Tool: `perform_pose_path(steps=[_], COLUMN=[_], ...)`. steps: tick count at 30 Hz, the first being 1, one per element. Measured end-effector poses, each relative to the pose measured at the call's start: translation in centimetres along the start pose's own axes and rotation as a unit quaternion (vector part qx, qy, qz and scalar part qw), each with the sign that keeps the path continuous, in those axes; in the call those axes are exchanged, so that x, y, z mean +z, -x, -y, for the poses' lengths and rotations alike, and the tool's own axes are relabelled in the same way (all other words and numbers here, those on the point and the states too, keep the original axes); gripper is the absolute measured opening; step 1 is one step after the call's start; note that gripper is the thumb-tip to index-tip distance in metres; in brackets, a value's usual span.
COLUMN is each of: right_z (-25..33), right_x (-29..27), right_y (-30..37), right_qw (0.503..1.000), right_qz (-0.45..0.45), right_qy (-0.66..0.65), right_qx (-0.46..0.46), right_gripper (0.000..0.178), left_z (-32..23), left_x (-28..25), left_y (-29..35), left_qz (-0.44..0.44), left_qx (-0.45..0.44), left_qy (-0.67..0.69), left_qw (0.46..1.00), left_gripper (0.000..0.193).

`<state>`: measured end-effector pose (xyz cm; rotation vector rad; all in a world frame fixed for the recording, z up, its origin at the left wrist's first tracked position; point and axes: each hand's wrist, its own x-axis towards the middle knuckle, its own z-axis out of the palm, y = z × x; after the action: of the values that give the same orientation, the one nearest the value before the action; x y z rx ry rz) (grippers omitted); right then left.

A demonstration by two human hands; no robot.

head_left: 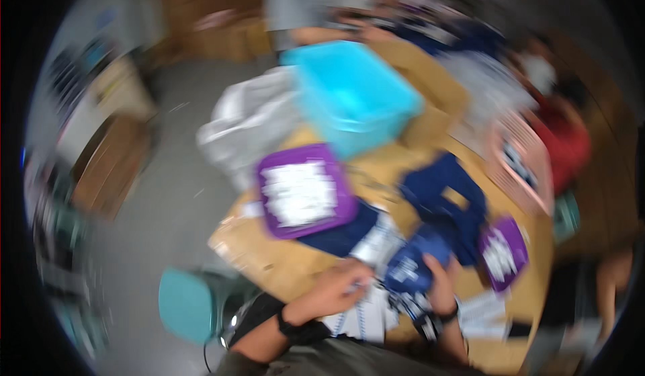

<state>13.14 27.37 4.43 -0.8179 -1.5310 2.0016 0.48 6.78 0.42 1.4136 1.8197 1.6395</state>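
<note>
Your bare left forearm [264,342] slants up and right from the lower edge; left hand [342,285] curled, knuckles up, fingertips toward the right, exact closure blurred. Your bare right forearm [455,344] rises steeply, leaning left; right hand [441,287] bent in a grip, thumb pointing up-left. Hands near each other, apart. Both wrists dark-banded.

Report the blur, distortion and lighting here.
Head view: overall blur smears the left hand, right hand and turquoise bin; head view: the fisheye bows the table's right edge and leaves black corners; head view: white contents of the larger purple basket look washed out, the upper right dim.
</note>
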Motion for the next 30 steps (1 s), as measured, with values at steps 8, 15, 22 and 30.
perform_pose_path(steps=[8,15,22,30], right_z=[2.2,5.4,6.6,6.5], right_x=[-1.2,-1.8,-3.9,-6.6], right_y=[0.0,3.8,5.3,2.6], right_qw=[0.984,0.926,0.758,0.678], right_qz=[-0.032,-0.084,-0.199,-0.263], right_qy=[0.076,0.225,0.438,0.502], right_qx=[-0.160,-0.292,-0.441,-0.468], right_gripper=[0.032,0.025,0.032,0.045], left_z=[-2.5,-3.3,-3.3,-2.9], left_x=[0.3,0.8,0.2,0.2], left_y=[-3.0,-2.7,-2.2,-2.4], left_qz=[0.069,0.082,0.086,0.084], left_qx=[-0.051,0.003,0.009,0.021], left_qy=[-0.017,-0.068,-0.071,-0.101], left_qw=[0.996,0.994,0.994,0.991], left_gripper=[0.017,0.016,0.016,0.014])
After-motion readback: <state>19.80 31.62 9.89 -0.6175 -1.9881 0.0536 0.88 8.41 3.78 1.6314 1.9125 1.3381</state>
